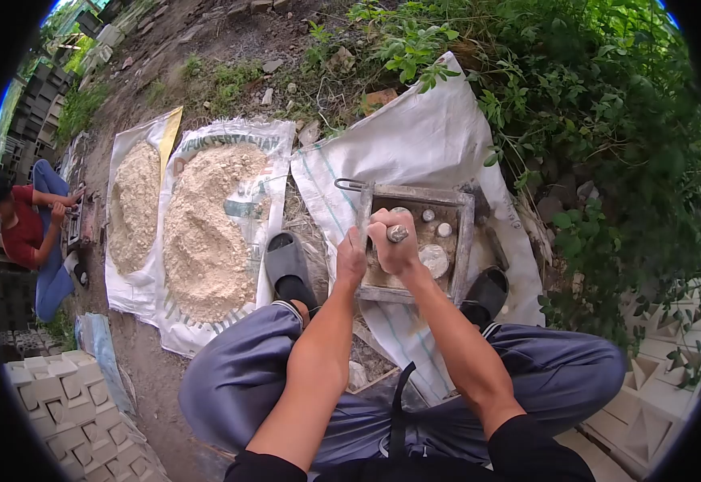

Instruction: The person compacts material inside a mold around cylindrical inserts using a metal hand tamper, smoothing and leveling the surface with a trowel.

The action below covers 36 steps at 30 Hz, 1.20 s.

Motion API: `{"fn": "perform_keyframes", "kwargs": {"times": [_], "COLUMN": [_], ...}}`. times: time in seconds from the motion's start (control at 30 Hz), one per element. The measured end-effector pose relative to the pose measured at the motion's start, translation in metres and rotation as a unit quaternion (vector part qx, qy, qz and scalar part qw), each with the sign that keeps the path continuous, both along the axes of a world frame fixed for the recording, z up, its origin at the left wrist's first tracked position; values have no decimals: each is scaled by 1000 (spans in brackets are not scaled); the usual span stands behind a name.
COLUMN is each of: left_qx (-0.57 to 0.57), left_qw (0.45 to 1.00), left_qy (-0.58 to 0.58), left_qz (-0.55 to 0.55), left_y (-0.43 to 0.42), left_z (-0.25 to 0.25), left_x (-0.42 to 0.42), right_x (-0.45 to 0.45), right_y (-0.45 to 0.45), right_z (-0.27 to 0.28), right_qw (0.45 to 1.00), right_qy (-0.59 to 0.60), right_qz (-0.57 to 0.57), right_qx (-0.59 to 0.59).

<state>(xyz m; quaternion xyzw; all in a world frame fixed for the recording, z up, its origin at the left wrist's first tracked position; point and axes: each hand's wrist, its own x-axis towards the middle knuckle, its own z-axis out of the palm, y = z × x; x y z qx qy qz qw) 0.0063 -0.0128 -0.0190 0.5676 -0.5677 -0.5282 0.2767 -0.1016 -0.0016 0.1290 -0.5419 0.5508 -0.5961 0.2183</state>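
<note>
A square box mould (417,296) with grey walls stands on a white woven sack between my feet. Inside it are several round pale pieces, among them a larger disc (433,260) and a small knob (444,230). My right hand (391,245) is closed round a tool with a rounded handle end (397,234), over the mould's left half; the tool's lower part is hidden. At the mould's left wall my left hand (351,259) is closed on the edge, its fingertips mostly out of sight. A bent metal loop (349,184) sticks out at the mould's upper left corner.
Two sacks of pale powder, a larger heap (206,233) and a smaller heap (134,205), lie at left. My sandals (289,261) flank the mould. Leafy plants (591,120) grow at right. Patterned blocks (77,410) are stacked lower left. Another person (33,229) sits far left.
</note>
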Motion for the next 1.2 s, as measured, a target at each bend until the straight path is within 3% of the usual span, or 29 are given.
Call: {"fn": "perform_keyframes", "kwargs": {"times": [0.17, 0.23, 0.27, 0.37, 0.4, 0.5, 0.53, 0.57, 0.63, 0.67, 0.7, 0.8, 0.83, 0.9, 0.93, 1.1, 1.17, 1.2], "left_qx": [2, 36, 32, -59, -33, -29, -33, -35, -36, -33, -27, 8, 6, 7, 6, -10, 11, 9], "left_qw": [1000, 999, 999, 996, 998, 999, 999, 999, 998, 998, 998, 1000, 999, 999, 999, 1000, 999, 1000], "left_qy": [-8, 23, 29, 19, 7, 0, -1, -5, -8, -15, -20, -10, -4, -2, -3, 3, 26, 14], "left_qz": [25, 18, 22, 65, 50, 23, 33, 42, 44, 49, 51, 28, 38, 46, 41, 23, 32, 21], "left_y": [7, 1, 3, -3, -3, 2, 2, 2, 0, 2, 4, 0, 0, 1, 0, -1, 1, -1], "left_z": [7, 15, 12, 0, 5, 3, 4, 4, 8, 7, 3, 3, 4, 4, 3, 7, 8, 6], "left_x": [2, 0, -3, -6, -4, 1, -1, -3, -5, -4, -1, -1, -2, -3, -3, -3, -2, -2], "right_x": [3, 2, -3, -6, -6, 7, 2, 0, -1, 4, 7, 13, 8, 2, -1, 10, 7, 0], "right_y": [29, 22, 18, 42, 48, 54, 53, 56, 60, 60, 61, 61, 59, 63, 64, 63, 57, 58], "right_z": [12, 9, 10, 50, 29, 12, 21, 30, 44, 49, 38, 11, 17, 34, 40, 12, 22, 28], "right_qw": [991, 986, 973, 967, 976, 988, 972, 972, 951, 978, 977, 997, 997, 977, 989, 995, 957, 965], "right_qy": [-133, -124, -190, -234, -219, -137, -180, -176, -278, -203, -206, -54, -49, -131, -68, -45, -249, -242], "right_qz": [18, 26, 56, 7, 15, 37, 45, 47, 6, -20, -19, 46, 45, 65, 67, 61, 38, 46], "right_qx": [-12, 109, 121, 103, -17, 61, 146, 145, 134, 42, 49, 32, 27, 158, 111, 63, 144, 93]}}
